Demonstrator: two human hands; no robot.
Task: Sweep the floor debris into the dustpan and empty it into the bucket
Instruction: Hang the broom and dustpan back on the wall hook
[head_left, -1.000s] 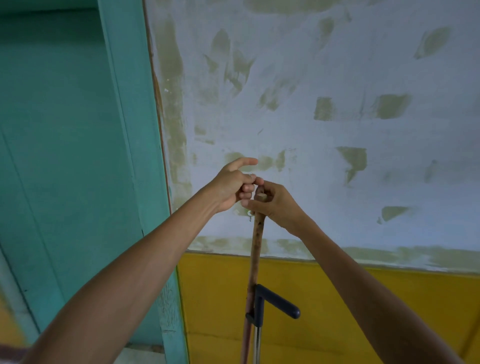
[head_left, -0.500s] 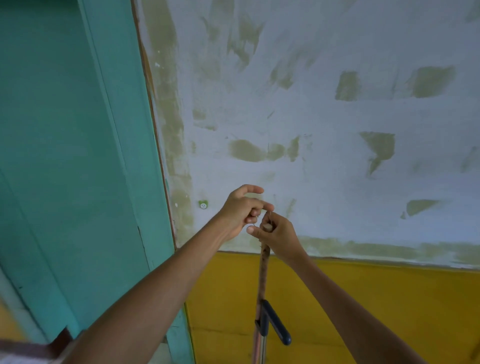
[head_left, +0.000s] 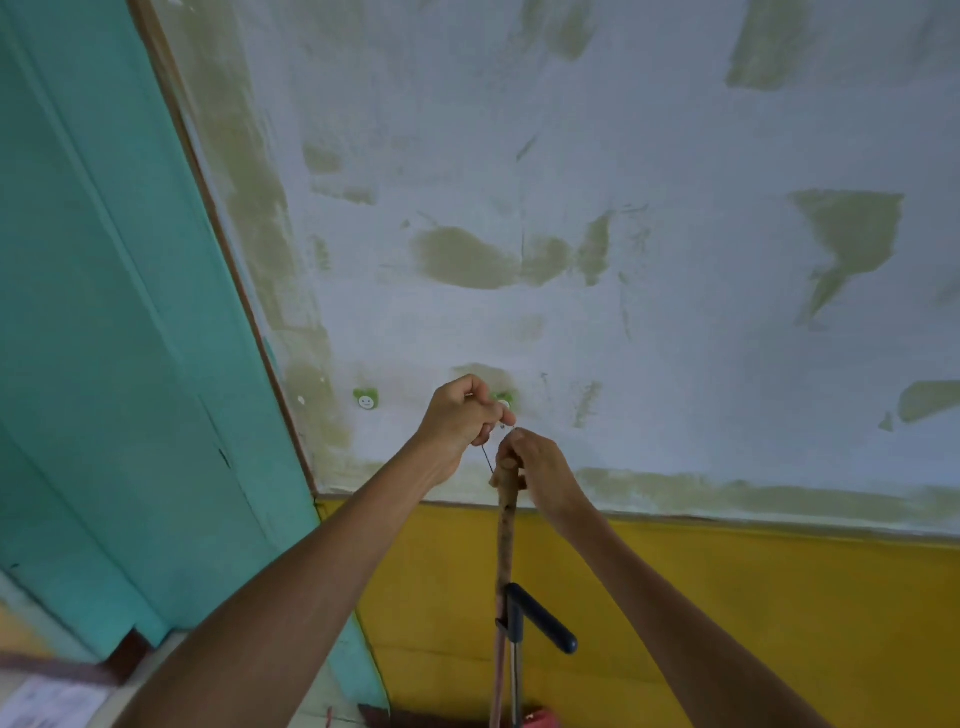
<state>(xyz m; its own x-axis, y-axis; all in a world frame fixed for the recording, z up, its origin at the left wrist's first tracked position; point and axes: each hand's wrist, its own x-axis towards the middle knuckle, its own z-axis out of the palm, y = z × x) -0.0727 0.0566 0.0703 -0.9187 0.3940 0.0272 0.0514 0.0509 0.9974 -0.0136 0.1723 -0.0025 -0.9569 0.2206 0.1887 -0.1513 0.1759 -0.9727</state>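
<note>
both hands (head_left: 460, 418) rose; broom handle (head_left: 505, 525) top inside right fingers (head_left: 511, 457)

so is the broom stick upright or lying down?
Upright. The broom stick stands nearly vertical against the wall, its top gripped by the right hand.

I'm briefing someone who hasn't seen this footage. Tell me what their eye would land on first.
Two bare arms reach up the middle: the left hand pinches a thin loop by a green wall hook, while the right hand grips the top of a wooden broom handle. Behind them, a patchy white wall over a yellow band, and a teal door at left.
</note>
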